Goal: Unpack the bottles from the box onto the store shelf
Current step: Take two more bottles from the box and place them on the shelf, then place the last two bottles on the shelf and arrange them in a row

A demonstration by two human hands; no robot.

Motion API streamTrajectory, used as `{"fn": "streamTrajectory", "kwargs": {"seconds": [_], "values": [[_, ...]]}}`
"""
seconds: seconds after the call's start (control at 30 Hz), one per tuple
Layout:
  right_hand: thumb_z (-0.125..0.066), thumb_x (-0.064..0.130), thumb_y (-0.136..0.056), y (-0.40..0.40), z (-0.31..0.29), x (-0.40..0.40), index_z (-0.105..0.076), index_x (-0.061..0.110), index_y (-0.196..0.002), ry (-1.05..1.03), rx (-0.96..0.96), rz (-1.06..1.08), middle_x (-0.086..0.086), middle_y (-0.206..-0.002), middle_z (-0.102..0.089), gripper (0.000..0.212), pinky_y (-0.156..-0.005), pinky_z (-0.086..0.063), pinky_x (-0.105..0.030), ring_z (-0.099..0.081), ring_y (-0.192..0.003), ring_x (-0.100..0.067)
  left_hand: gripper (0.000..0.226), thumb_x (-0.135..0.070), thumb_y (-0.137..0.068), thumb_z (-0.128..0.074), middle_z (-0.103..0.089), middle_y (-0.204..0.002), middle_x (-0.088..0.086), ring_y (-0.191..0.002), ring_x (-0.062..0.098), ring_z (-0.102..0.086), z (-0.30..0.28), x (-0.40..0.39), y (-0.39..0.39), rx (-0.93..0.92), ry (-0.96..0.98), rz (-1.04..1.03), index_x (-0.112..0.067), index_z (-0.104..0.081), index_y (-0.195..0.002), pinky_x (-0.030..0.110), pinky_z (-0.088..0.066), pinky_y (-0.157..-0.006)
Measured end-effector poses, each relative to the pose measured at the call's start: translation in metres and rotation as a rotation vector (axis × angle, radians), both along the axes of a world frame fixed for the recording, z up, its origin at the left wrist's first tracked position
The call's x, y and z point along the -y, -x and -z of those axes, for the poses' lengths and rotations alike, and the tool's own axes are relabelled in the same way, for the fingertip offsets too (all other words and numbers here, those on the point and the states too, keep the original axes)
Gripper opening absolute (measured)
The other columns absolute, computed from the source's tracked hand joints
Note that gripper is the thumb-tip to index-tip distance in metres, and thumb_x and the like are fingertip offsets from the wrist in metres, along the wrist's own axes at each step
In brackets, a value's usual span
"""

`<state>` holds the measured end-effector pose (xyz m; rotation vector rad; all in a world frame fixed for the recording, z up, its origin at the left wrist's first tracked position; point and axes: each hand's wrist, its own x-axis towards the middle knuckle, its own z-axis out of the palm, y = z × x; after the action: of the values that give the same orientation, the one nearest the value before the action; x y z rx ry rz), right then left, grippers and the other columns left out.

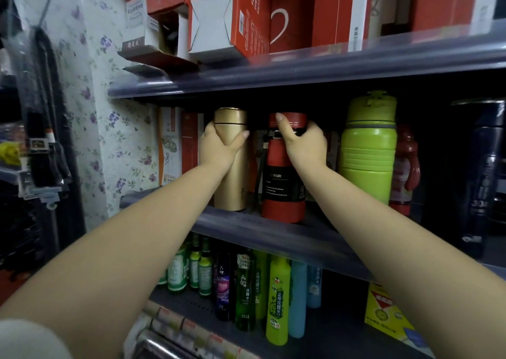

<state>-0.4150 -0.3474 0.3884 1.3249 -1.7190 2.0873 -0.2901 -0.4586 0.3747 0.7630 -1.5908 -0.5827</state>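
Observation:
A gold flask bottle [231,183] stands upright on the middle shelf [273,234], and my left hand [219,148] wraps around its upper body. Right of it stands a red bottle [283,191] with a black label and a black strap. My right hand [304,143] grips this red bottle just under its cap, index finger up on the lid. Both bottles rest on the shelf near its front edge. No box for unpacking is in view.
A large green bottle [368,150], a red-handled bottle [405,167] and a dark flask [482,172] stand further right. Red cartons [246,16] fill the upper shelf. Small green and blue bottles [246,287] line the lower shelf. Floral wall [104,112] at left.

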Motion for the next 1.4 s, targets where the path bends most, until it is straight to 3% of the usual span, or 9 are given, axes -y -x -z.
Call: {"fn": "streamTrajectory", "kwargs": {"seconds": [0.2, 0.37, 0.53, 0.67, 0.77, 0.83, 0.97, 1.2, 1.4], "values": [[-0.067, 0.044, -0.083, -0.018, 0.015, -0.016, -0.042, 0.001, -0.136, 0.167, -0.168, 0.097, -0.017, -0.135, -0.052, 0.072, -0.103, -0.032, -0.023, -0.047, -0.127, -0.028, 0.074, -0.040, -0.083, -0.069, -0.046, -0.141, 0.006, -0.128, 0.017, -0.045, 0.026, -0.032, -0.035, -0.063, 0.033, -0.037, -0.009, -0.037, -0.142, 0.024, -0.035, -0.103], [-0.064, 0.028, -0.089, -0.069, 0.062, -0.037, -0.045, 0.004, -0.135, 0.328, -0.302, -0.148, -0.008, -0.135, -0.051, 0.055, -0.110, -0.037, -0.031, -0.047, -0.128, -0.017, 0.058, -0.026, -0.088, -0.066, -0.051, -0.136, -0.005, -0.126, 0.008, -0.047, 0.097, -0.064, -0.099, -0.069, 0.000, -0.041, -0.015, -0.042, -0.140, 0.023, -0.036, -0.106], [-0.063, 0.024, -0.090, -0.151, 0.148, -0.039, -0.049, 0.016, -0.131, 0.119, -0.206, -0.625, -0.002, -0.132, -0.056, 0.044, -0.104, -0.043, -0.026, -0.052, -0.125, -0.010, 0.056, -0.022, -0.088, -0.066, -0.050, -0.136, -0.008, -0.124, 0.004, -0.048, 0.214, -0.094, -0.185, 0.068, -0.095, -0.138, -0.021, -0.044, -0.140, 0.014, -0.039, -0.102], [-0.068, 0.044, -0.083, -0.222, 0.237, -0.042, -0.053, 0.035, -0.120, -0.117, 0.031, -0.991, 0.001, -0.123, -0.061, 0.041, -0.102, -0.047, -0.035, -0.058, -0.119, -0.015, 0.053, -0.024, -0.087, -0.066, -0.053, -0.131, -0.002, -0.119, 0.014, -0.053, 0.325, -0.134, -0.253, 0.228, -0.237, -0.266, -0.017, -0.047, -0.136, 0.033, -0.045, -0.101], [-0.067, 0.037, -0.084, -0.264, 0.304, -0.053, -0.050, 0.033, -0.120, -0.333, 0.093, -1.150, 0.008, -0.121, -0.060, 0.040, -0.101, -0.048, -0.036, -0.059, -0.114, -0.006, 0.048, -0.014, -0.085, -0.066, -0.053, -0.129, -0.005, -0.119, 0.007, -0.051, 0.400, -0.179, -0.291, 0.244, -0.365, -0.365, -0.018, -0.047, -0.129, 0.011, -0.037, -0.100], [-0.066, 0.025, -0.086, -0.290, 0.348, -0.062, -0.052, 0.031, -0.120, -0.419, 0.150, -1.215, 0.008, -0.120, -0.062, 0.037, -0.100, -0.047, -0.032, -0.060, -0.113, -0.006, 0.050, -0.011, -0.085, -0.065, -0.050, -0.127, -0.006, -0.117, 0.005, -0.048, 0.444, -0.214, -0.311, 0.277, -0.488, -0.428, -0.017, -0.045, -0.131, -0.001, -0.027, -0.095], [-0.064, 0.029, -0.083, -0.338, 0.434, -0.093, -0.053, 0.035, -0.119, -0.608, 0.180, -1.316, 0.012, -0.121, -0.061, 0.037, -0.101, -0.045, -0.026, -0.058, -0.116, -0.005, 0.055, -0.012, -0.085, -0.068, -0.053, -0.133, 0.005, -0.121, 0.020, -0.052, 0.533, -0.281, -0.341, 0.304, -0.764, -0.551, -0.008, -0.047, -0.136, 0.009, -0.026, -0.099], [-0.062, 0.031, -0.086, -0.371, 0.581, -0.150, -0.050, 0.036, -0.122, -0.939, 0.158, -1.398, 0.012, -0.126, -0.059, 0.038, -0.107, -0.043, -0.032, -0.055, -0.121, -0.004, 0.053, -0.020, -0.090, -0.062, -0.048, -0.136, -0.004, -0.120, 0.002, -0.041, 0.658, -0.364, -0.345, 0.286, -1.064, -0.618, -0.016, -0.042, -0.140, -0.008, -0.016, -0.091], [-0.060, 0.015, -0.092, -0.373, 0.706, -0.178, -0.044, 0.024, -0.133, -1.223, 0.179, -1.364, 0.005, -0.135, -0.054, 0.045, -0.104, -0.041, -0.017, -0.050, -0.124, -0.001, 0.046, -0.024, -0.091, -0.059, -0.053, -0.131, -0.011, -0.118, 0.007, -0.050, 0.777, -0.405, -0.339, 0.257, -1.235, -0.583, -0.022, -0.047, -0.136, 0.004, -0.032, -0.093]]}}
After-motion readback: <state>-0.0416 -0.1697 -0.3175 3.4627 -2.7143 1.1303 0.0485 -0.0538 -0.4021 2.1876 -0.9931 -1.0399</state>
